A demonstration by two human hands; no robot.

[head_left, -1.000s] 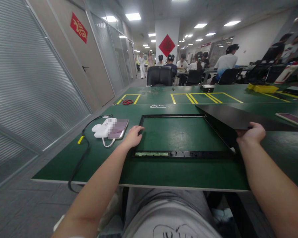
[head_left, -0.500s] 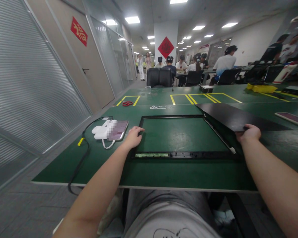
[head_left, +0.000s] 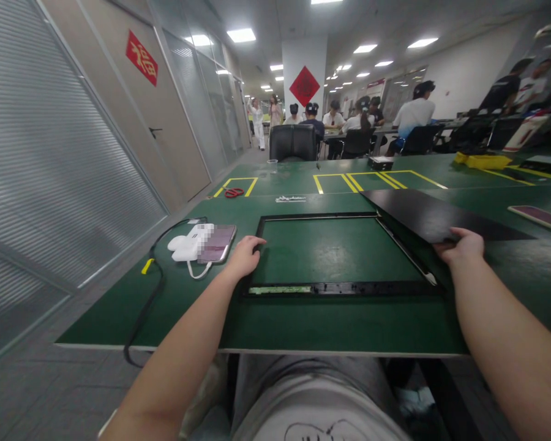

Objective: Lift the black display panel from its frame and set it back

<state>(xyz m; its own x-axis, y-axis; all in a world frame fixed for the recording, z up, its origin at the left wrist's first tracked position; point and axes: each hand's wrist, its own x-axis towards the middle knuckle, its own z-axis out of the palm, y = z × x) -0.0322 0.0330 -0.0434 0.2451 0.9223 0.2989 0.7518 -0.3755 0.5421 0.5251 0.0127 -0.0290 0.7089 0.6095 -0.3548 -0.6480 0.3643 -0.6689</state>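
Note:
A thin black rectangular frame (head_left: 321, 287) lies flat on the green table (head_left: 303, 324), with bare table showing through its opening. My left hand (head_left: 243, 257) rests on the frame's left side, fingers curled over its edge. My right hand (head_left: 459, 247) grips the near corner of a flat black panel (head_left: 422, 214). The panel sits just right of the frame and tilts up slightly.
A phone (head_left: 217, 244) lies on white chargers (head_left: 186, 242) left of the frame, with a black cable (head_left: 149, 294) running off the table edge. Red scissors (head_left: 234, 192), a black office chair (head_left: 293, 142) and another phone (head_left: 539, 216) lie beyond. Several people sit at far tables.
My right hand has slid the black panel a little to the right and lowered it, away from the frame. My left hand has stayed on the frame.

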